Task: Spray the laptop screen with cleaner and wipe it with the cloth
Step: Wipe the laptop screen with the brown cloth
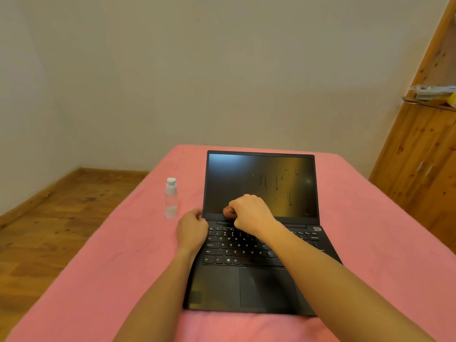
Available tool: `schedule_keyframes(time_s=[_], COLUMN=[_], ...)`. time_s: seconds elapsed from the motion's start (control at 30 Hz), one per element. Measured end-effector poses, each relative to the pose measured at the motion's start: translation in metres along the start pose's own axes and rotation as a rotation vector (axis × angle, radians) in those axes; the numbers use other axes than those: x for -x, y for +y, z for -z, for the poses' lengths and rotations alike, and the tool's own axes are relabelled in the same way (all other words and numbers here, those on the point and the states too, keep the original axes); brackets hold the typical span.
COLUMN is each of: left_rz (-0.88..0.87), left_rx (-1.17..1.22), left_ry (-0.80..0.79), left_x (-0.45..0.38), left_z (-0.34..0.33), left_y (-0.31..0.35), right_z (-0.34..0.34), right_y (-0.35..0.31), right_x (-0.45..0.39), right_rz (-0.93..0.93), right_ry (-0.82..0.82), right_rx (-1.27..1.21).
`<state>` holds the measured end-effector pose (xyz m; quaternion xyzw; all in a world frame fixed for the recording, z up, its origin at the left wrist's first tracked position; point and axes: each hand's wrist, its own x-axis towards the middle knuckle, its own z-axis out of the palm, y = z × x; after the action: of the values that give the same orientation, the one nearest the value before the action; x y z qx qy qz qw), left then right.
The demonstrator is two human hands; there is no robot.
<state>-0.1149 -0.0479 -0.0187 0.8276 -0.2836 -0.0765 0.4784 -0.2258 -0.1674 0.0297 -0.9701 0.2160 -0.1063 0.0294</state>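
There is one black laptop [256, 230] sitting open on a worktop [111, 267] with a pink cover. Its screen [261, 183] is dark, and wet drops and drip lines run down the right part of it. One small clear spray bottle [171, 198] with a white cap stands upright just left of the laptop, near the screen's bottom corner. There are two bare hands. The right hand [249, 213] is curled tight around one small pinkish cloth [229, 212], bunched up and pushed against the low left part of the screen. The left hand [192, 227] is curled at the laptop's left edge by the hinge, gripping the corner there. The white key letters can be read, like Q, W, E, A, S, D, Z, X, C. A small red sticker sits at the keyboard's top right corner, too blurry to read.
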Motion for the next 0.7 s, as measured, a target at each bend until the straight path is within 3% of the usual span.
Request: schedule_keyframes(time_s=[0.47, 0.7], left_rz=[-0.008, -0.001], left_rx=[0.009, 0.034], left_ry=[0.001, 0.011], left_x=[0.000, -0.003], left_z=[0.000, -0.003], left_y=[-0.001, -0.004], right_z=[-0.004, 0.040], right_y=[-0.013, 0.006], right_x=[-0.009, -0.031], right_rz=[0.022, -0.050], right_ry=[-0.035, 0.337], right_rx=[-0.096, -0.094])
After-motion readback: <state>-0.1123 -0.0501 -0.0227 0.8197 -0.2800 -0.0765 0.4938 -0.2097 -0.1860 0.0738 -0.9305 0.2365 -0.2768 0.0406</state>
